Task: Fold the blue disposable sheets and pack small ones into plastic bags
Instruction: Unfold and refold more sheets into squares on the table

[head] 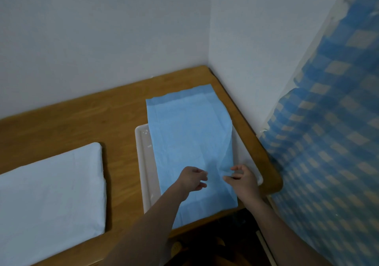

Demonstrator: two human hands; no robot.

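A long blue disposable sheet [188,134] lies lengthwise over a white tray [141,155] on the wooden table; its far end reaches past the tray and its near end hangs over the table's front edge. Both hands are above the near half of the sheet. My right hand [243,180] pinches a raised crease of the sheet between thumb and fingers near its right edge. My left hand [192,178] hovers just left of that crease, fingers loosely curled, with nothing visibly held. No plastic bags are in view.
A large white folded pad [51,187] lies on the wooden table [82,122] at the left. White walls close the corner behind the table. A blue checked covering [328,132] hangs at the right, close to the table's right edge.
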